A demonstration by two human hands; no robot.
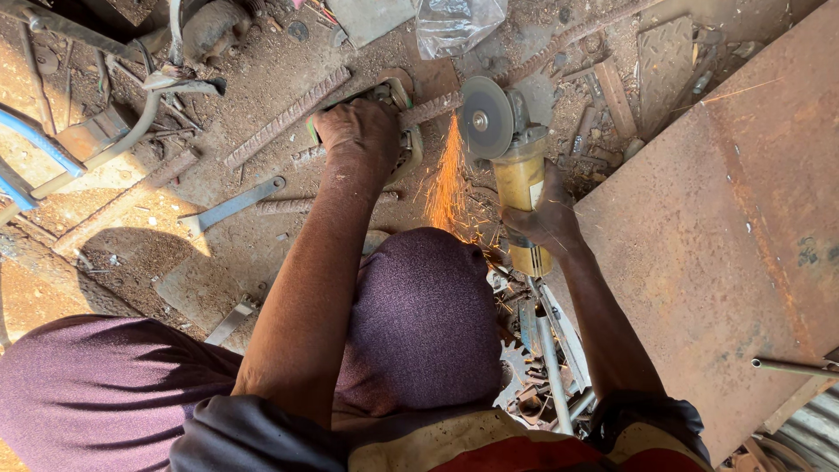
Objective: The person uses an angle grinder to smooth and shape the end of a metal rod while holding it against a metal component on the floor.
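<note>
A large rusty steel sheet (734, 236) leans across the right side. A flat wrench (232, 208) lies on the dirt floor (262, 96), near a bent blue pipe (35, 144). A crumpled clear plastic bag (456, 24) sits at the top, and a small gear wheel (516, 360) lies among scrap below.

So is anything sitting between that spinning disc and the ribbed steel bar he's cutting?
Nothing visible. The grinder's disc meets the ribbed bar directly, throwing sparks. The left hand pins the work beside it; the right hand holds the yellow grinder.
</note>
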